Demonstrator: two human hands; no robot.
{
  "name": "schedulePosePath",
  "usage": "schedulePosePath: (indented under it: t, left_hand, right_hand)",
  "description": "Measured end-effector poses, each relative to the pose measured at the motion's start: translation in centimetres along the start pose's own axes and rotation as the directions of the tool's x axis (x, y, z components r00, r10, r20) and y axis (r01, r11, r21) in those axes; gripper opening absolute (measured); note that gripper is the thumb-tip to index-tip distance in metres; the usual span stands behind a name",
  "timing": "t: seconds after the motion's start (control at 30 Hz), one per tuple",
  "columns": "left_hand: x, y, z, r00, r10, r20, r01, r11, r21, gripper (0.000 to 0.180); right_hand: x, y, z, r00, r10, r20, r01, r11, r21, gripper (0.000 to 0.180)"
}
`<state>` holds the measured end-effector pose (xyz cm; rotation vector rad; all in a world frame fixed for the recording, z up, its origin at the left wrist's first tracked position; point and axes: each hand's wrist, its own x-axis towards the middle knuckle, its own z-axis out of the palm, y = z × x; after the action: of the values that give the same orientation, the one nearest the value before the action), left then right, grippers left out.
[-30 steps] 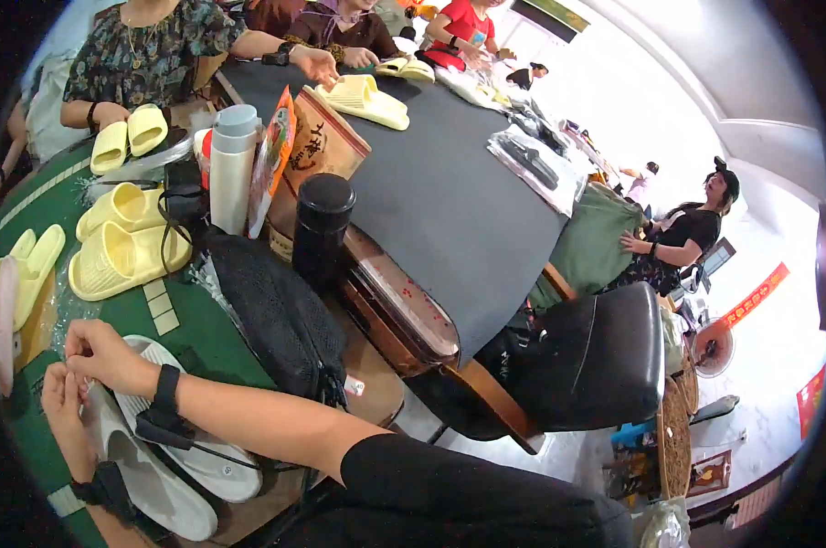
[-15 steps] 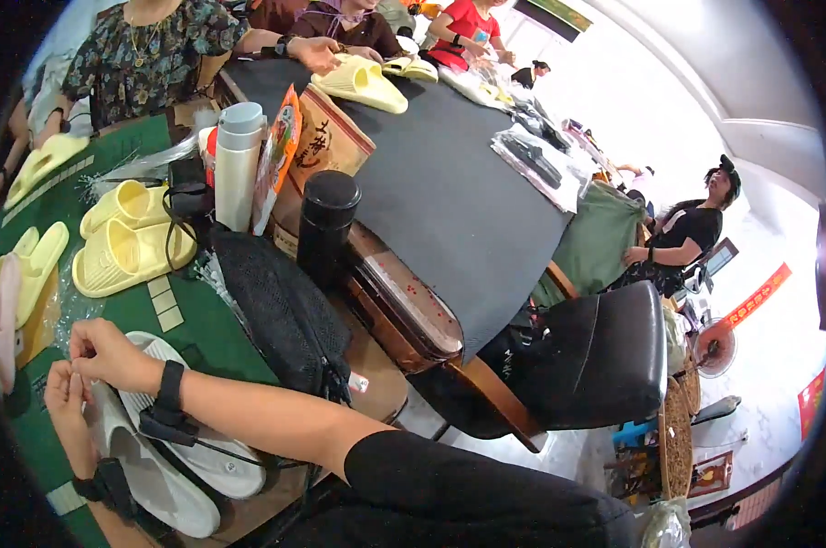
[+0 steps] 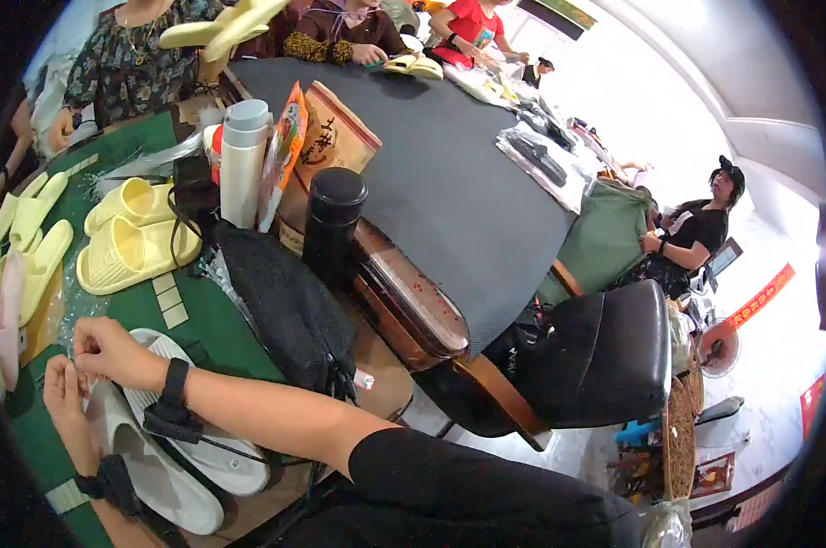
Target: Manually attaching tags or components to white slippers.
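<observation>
White slippers [image 3: 171, 484]: two, side by side on the green mat [image 3: 217, 338], partly under my wrists and right forearm, toe ends by my hands.
Right hand [image 3: 111, 352]: thumb and fingers bunched at the tips, close against my left; whether they pinch something, I cannot tell.
Left hand [image 3: 64, 384]: fingers curled upward, tips meeting the right ones; anything between them is too small for me to make out.
Wrist straps: two, both black, one on my right wrist [image 3: 174, 384], one on my left.
Cord [image 3: 226, 447]: one I can make out, running from the right strap over a slipper; a sharp pull of that arm could, I judge, drag the slipper askew.
Fingertips: if I loosened them, any small piece there could drop into a slipper and get lost.
Yellow slippers [image 3: 139, 251]: two beside the black mesh bag [image 3: 280, 301]; more at the left rim overlap too much to count.
Pink slipper [image 3: 6, 324]: one visible.
Tumblers: two, one pale [image 3: 242, 173], one black [image 3: 333, 219].
</observation>
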<state>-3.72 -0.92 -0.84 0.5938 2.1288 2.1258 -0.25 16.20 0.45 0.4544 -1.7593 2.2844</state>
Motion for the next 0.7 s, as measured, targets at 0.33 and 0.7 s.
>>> schedulePosePath:
  t: [0.33, 0.7]
  left_hand:
    - [-0.6, 1.9, 1.0, 0.996, -0.020, -0.085, 0.024, 0.999, 0.043, 0.010]
    - [-1.3, 3.3, 1.3, 0.997, -0.049, 0.060, 0.053, 0.997, -0.059, 0.013]
  right_hand:
    - [0.2, 0.6, -0.5, 0.993, 0.108, -0.045, -0.109, 0.994, -0.028, 0.010]
    - [-0.6, -1.6, -0.9, 0.949, 0.316, -0.018, -0.315, 0.937, -0.151, 0.011]
